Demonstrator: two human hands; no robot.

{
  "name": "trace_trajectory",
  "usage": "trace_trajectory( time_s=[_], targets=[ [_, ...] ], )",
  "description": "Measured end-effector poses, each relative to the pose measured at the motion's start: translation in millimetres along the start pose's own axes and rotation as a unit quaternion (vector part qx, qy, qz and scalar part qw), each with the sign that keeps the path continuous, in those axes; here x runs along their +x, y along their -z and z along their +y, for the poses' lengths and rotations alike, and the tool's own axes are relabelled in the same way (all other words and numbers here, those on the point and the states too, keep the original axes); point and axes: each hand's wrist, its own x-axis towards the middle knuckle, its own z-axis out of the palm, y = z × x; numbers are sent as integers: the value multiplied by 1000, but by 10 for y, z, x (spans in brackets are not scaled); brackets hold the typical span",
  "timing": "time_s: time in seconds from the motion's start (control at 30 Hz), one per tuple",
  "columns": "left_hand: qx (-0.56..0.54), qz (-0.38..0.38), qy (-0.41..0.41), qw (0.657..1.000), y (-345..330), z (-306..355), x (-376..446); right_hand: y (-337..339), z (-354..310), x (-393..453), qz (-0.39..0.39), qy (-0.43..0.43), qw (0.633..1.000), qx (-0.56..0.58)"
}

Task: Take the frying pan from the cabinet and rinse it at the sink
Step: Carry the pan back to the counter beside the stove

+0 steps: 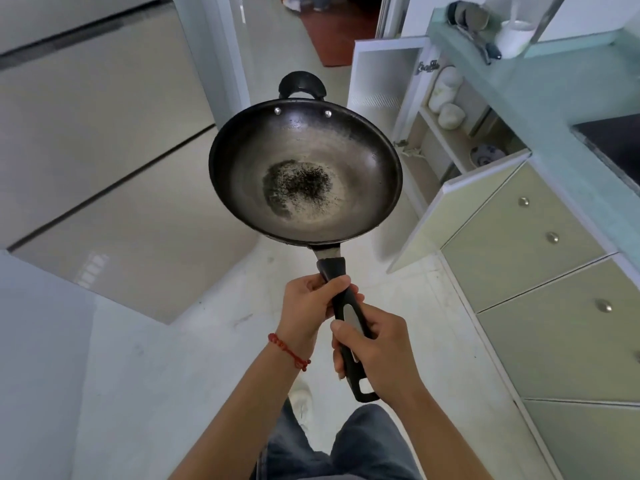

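Note:
A dark, worn frying pan [304, 174] with a blackened patch in its middle hangs level in the air over the floor, mouth up. It has a small black loop handle on the far side and a long black handle [346, 320] pointing at me. My left hand [308, 306] grips the long handle near the pan. My right hand [377, 355] holds the same handle lower down, close to its end. To the right stands the cabinet [446, 133] with both doors swung open, white bowls and a patterned dish on its shelves. No sink is in view.
A pale green counter [540, 91] runs along the right, with a white cup [512, 38] and dark utensils on it. Below it are drawers with round metal knobs [554, 237]. The open cabinet door [450, 216] juts into the floor space. Large glossy panels fill the left.

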Motion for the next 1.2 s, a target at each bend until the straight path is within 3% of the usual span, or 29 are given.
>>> trace_trajectory(
  time_s=[0.8,1.07,1.2],
  targets=[
    [4,-14,18,1000,-892,1563,3062,824,-979,3305,-2,18,1000,-10],
    [38,-76,34,996,-971,2025,4094,789,-1183,4286,78,10,997,3],
    [75,-119,46,989,-975,2334,4555,661,-1360,4700,138,-3,988,61]
  ],
)
